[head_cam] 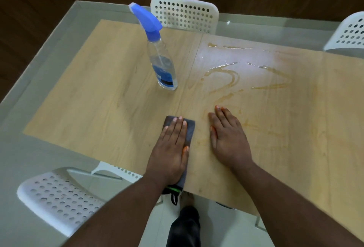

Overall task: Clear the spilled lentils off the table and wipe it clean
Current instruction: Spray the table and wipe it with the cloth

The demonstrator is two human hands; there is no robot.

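Observation:
A folded grey cloth (pixel 189 130) lies on the light wooden table (pixel 98 99) near its front edge. My left hand (pixel 170 152) presses flat on the cloth with straight fingers. My right hand (pixel 228 138) rests flat on the bare tabletop just right of the cloth, fingers spread. Wet yellowish streaks (pixel 226 77) curl across the table beyond my right hand, with fainter orange smears (pixel 266 128) to its right. No lentils show on the table.
A clear spray bottle (pixel 159 57) with a blue trigger head stands upright beyond the cloth. White perforated chairs stand at the far side (pixel 185 14), far right (pixel 350 33) and near left (pixel 57 197). My leg and foot (pixel 185 225) show under the table edge.

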